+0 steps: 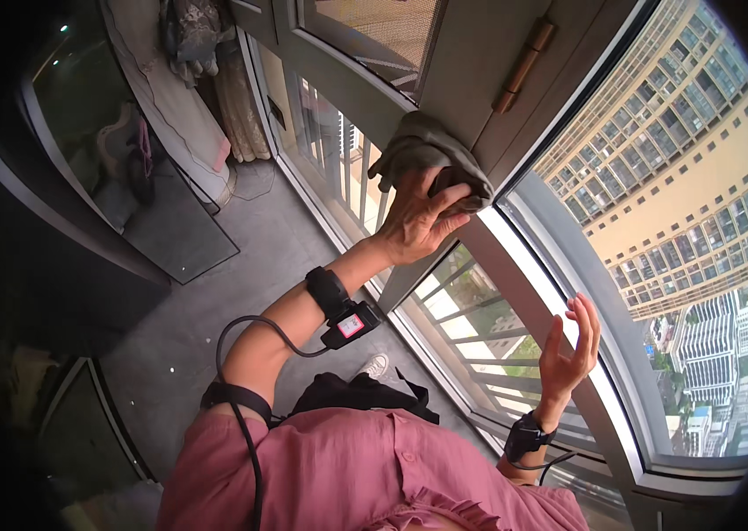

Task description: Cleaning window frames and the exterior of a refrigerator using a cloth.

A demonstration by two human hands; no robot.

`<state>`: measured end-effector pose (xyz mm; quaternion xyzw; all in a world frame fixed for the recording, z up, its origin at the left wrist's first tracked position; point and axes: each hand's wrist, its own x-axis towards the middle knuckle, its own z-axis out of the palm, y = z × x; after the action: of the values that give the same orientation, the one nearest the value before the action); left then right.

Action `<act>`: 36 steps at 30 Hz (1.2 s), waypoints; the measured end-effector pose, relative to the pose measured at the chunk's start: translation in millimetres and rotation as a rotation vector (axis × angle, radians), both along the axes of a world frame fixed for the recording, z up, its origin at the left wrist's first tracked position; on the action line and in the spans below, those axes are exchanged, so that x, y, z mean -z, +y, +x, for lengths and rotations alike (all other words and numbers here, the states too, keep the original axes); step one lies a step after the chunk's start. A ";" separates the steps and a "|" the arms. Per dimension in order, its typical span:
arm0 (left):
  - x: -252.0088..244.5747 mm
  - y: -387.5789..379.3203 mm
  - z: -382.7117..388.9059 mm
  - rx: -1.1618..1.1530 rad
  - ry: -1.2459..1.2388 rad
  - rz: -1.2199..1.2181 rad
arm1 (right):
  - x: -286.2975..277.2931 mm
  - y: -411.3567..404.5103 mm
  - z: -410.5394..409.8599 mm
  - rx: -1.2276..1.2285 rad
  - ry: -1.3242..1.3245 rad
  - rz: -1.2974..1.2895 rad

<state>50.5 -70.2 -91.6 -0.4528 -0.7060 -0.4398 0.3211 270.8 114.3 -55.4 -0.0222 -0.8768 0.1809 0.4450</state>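
My left hand (417, 216) grips a crumpled grey-brown cloth (423, 143) and presses it against the grey frame (443, 86) of a door or window. The cloth covers part of that frame, and some of my fingertips are sunk into its folds. To the right, my right hand (566, 348) is raised with its fingers apart and nothing in it. It appears beside the pale lower rail (533, 279) of a large glass pane; whether it touches the rail, I cannot tell.
A copper-coloured hinge (523, 66) is on the frame above the cloth. Metal railings (480, 338) show through the lower glass, and a tall building (672, 146) outside. Curtains (241, 113) hang at the back left, near a dark-framed mirror or glass panel (181, 245). A cable (221, 338) runs along my left arm.
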 end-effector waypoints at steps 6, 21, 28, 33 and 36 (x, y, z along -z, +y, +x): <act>27.2 12.0 -67.0 -0.087 0.349 -0.023 | 7.7 -13.8 -43.5 0.139 0.059 -0.048; 7.2 -122.2 -373.4 -0.524 -0.115 0.343 | 44.4 -30.3 -110.6 0.884 0.302 0.362; 58.8 -101.9 -279.4 -0.168 -0.054 0.286 | 54.0 -23.5 -107.1 1.000 0.256 0.311; 67.7 -112.7 -303.6 -0.174 -0.001 0.064 | 59.0 -14.2 -96.4 0.970 0.180 0.280; 60.5 -117.8 -356.8 -0.349 -0.223 0.392 | 63.7 -15.1 -95.9 1.024 0.144 0.212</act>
<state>-306.4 -188.0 -152.0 -0.2023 -0.7057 -0.5532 0.3937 174.9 99.3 -119.0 -0.3900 -0.7344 -0.1483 0.5353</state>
